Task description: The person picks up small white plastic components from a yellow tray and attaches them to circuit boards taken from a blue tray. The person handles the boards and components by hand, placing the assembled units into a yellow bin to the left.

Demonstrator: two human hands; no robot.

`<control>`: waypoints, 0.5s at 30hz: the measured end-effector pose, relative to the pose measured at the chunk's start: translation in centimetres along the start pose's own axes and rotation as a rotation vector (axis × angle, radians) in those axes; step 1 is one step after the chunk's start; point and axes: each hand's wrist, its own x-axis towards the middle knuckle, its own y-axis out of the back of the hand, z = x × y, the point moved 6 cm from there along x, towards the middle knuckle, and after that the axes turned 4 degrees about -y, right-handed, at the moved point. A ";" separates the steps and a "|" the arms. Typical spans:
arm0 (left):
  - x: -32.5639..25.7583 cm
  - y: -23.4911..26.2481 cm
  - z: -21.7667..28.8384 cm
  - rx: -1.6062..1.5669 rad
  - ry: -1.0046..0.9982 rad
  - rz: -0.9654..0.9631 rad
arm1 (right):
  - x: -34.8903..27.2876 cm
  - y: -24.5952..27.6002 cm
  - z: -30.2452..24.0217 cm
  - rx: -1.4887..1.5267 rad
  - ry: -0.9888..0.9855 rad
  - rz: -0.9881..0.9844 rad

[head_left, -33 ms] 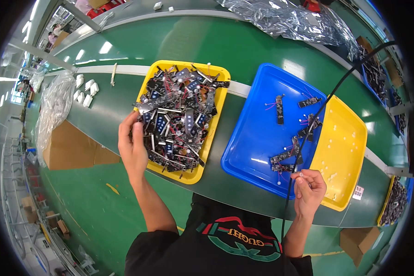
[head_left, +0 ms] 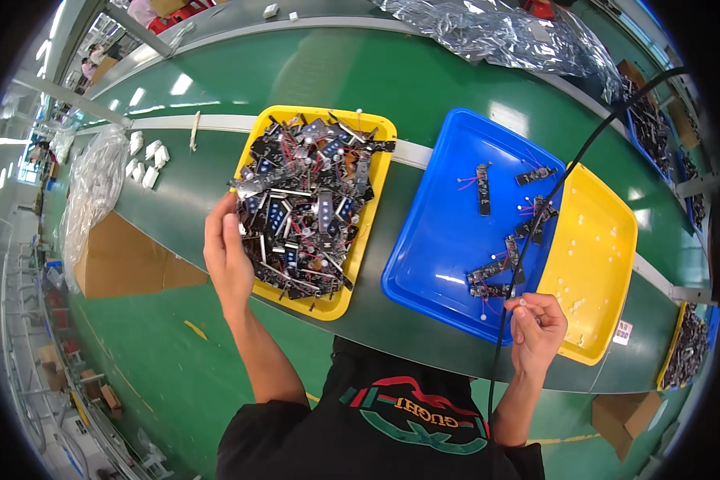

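Note:
My left hand [head_left: 228, 254] lies against the left rim of a yellow tray [head_left: 386, 172], its fingers stretched out and the thumb apart. The tray is heaped with small black circuit boards [head_left: 326, 212], thin wires and silvery strips. A shiny grey piece [head_left: 252, 188] sits by my left fingertips, but I see no grip on it. My right hand [head_left: 538, 326] is closed in a pinch on a small whitish round piece [head_left: 522, 302], at the near right corner of a blue tray [head_left: 424, 240]. Several circuit boards [head_left: 484, 190] with pink wires and white round ends lie in the blue tray.
A second yellow tray [head_left: 592, 264] with small white bits adjoins the blue one. A black cable [head_left: 588, 148] hangs across the blue tray, close to my right hand. White blocks [head_left: 154, 160] and clear plastic film [head_left: 96, 192] lie at left, above a cardboard box [head_left: 124, 256].
The whole view has shifted very slightly, with the trays a touch further left. Both hands keep their pose, and nothing is visibly taken up or let go.

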 end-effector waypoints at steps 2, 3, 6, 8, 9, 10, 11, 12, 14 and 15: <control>0.0 -0.3 -0.3 -0.073 0.045 -0.016 | 0.0 0.3 0.2 0.022 -0.011 0.013; -0.1 -0.6 0.0 -0.095 0.042 -0.011 | 0.0 0.6 0.2 0.020 -0.005 0.014; 0.0 -0.6 0.8 -0.043 0.033 -0.001 | -0.2 1.4 0.3 0.028 0.005 0.029; -0.1 -0.5 1.3 0.037 0.049 0.020 | -0.5 2.4 0.1 0.031 0.004 0.076; -0.1 0.3 1.3 0.123 -0.022 0.047 | -0.4 2.4 0.1 0.051 -0.012 0.064; -0.2 0.8 1.8 0.270 -0.092 0.104 | -0.3 2.4 -0.1 0.057 -0.021 0.072; -0.8 1.0 4.1 0.487 -0.184 0.192 | -0.1 2.4 -0.4 0.058 -0.032 0.080; -1.5 0.8 6.6 0.495 -0.287 0.311 | 0.1 2.4 -0.6 0.061 -0.024 0.082; -3.6 -1.7 8.0 0.214 -0.322 0.223 | 0.3 2.8 -0.8 0.080 -0.009 0.103; -4.7 -3.3 8.9 0.079 -0.334 0.184 | 0.3 3.1 -0.8 0.094 -0.007 0.116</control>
